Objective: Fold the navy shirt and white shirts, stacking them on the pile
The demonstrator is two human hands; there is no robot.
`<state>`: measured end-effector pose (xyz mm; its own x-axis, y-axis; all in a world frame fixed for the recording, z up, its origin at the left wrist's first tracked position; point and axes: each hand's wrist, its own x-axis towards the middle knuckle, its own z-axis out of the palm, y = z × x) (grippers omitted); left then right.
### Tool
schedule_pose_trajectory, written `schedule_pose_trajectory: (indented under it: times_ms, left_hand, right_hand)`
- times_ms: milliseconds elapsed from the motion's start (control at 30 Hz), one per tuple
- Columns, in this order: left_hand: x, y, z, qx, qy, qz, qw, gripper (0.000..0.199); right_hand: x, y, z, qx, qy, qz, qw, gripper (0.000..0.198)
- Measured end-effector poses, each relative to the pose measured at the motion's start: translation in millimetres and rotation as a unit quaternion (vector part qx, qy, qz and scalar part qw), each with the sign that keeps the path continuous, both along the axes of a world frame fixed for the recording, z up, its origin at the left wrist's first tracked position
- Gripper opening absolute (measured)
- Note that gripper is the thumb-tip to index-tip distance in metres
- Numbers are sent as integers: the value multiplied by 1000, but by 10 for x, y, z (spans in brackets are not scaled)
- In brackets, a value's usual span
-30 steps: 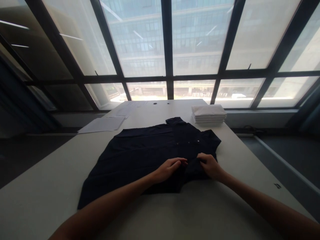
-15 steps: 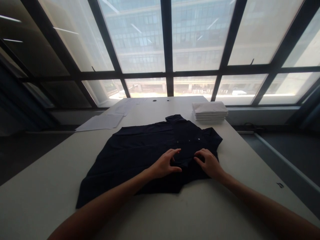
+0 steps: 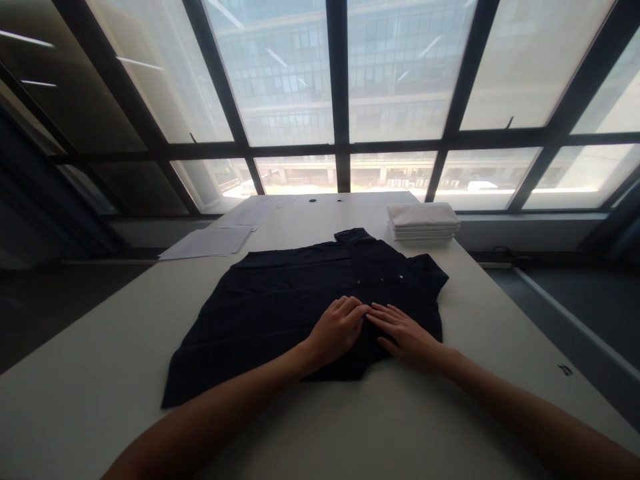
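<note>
A dark navy short-sleeved shirt (image 3: 280, 287) lies spread on the white table, its hem to the left and its collar and sleeves to the right. A few small buttons show along its front. My left hand (image 3: 340, 327) is closed on the shirt's chest area, its fingers curled together; the pinched cloth itself is mostly hidden. Against its fingertips, my right hand (image 3: 407, 337) lies open on the shirt, fingers stretched out over the fabric.
The white table (image 3: 425, 427) runs away toward large windows. A stack of folded white cloths (image 3: 424, 222) stands beyond the shirt's sleeves. Sheets of paper (image 3: 207, 243) lie at the far left. A small black mark (image 3: 565, 369) is near the right edge.
Both hands have come together: the left fingers have closed over the shirt, and the right fingers have flattened out beside them. The view has shifted slightly.
</note>
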<state>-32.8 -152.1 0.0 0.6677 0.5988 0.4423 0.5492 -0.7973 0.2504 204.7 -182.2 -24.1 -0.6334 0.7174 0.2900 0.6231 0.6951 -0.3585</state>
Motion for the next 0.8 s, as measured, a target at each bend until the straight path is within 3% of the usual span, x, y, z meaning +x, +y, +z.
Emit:
schedule_pose_trajectory:
  times_ms: [167,233,400,467,633,700,800]
  left_hand:
    - [29,-87,-107,-46,115,-74,989,58]
    - [14,-73,-167,-71,162,-70,982,68]
    - [-14,-45,-207,-97,196,-56,974,76]
    - [-14,-48,-204,-90,188,-59,976,77]
    - [-19,-78,-182,-78,153,-69,983,78]
    - [-24,-93,-154,-72,144,-74,984,77]
    - [-28,-104,-124,-70,156,-70,983,75]
  right_hand:
    - [-28,40,-112,-21,-54,-46,997,56]
    - [-9,62,-120,-37,-30,-71,996,51]
    - [-95,110,-27,-29,73,-220,972,49]
    - [-257,98,27,-18,53,-193,980,52]
    - [-651,103,89,-55,-29,-28,998,57]
    - [-645,168,74,-63,-45,-20,997,59]
    - [-462,296,8,-59,-63,-65,994,65]
